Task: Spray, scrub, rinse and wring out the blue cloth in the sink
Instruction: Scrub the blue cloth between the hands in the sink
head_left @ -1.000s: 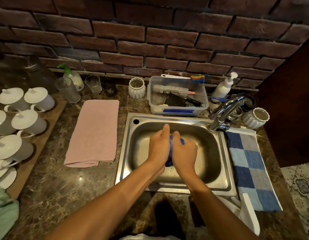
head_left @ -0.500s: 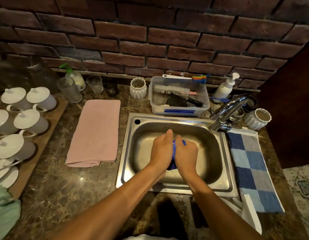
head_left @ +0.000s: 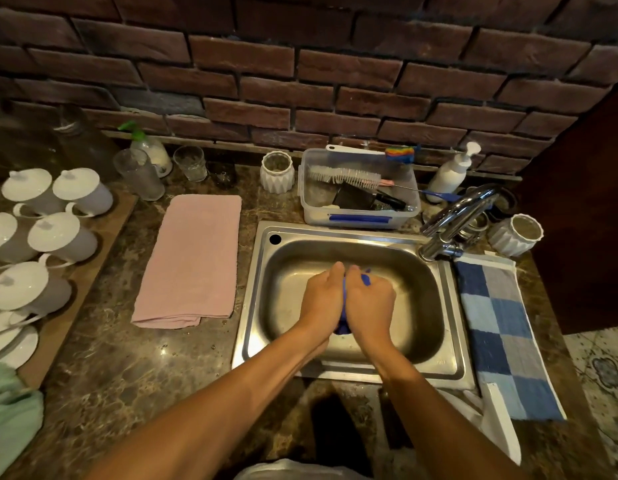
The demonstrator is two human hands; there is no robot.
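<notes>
Since a second ago your two hands have drawn tighter together over the basin, and less of the blue cloth (head_left: 343,327) shows between them.

Going from your left: white lidded cups (head_left: 61,237) stand in rows on a wooden board (head_left: 103,244) at the worktop's (head_left: 134,368) edge, with a green cloth (head_left: 9,407) below them. Behind are a spray bottle (head_left: 146,150) with a green trigger and some drinking glasses (head_left: 190,164). A pink towel (head_left: 193,258) lies folded flat just beside the sink (head_left: 262,306).

In the sink, your left hand (head_left: 323,297) and right hand (head_left: 370,303) are pressed side by side, fingers curled round the blue cloth, which is bunched between the palms and held above the basin floor. Only a thin strip between the hands, a bit at the right fingertips and a lump near the wrists can be seen, so whether it is being twisted or only squeezed is hard to say.

Behind the sink sits a clear plastic tub (head_left: 359,216) with brushes in it. To your right are a white pump bottle (head_left: 451,171), the chrome tap (head_left: 453,220), a white ribbed pot (head_left: 515,233) and a blue checked mat (head_left: 501,334) alongside the sink.
</notes>
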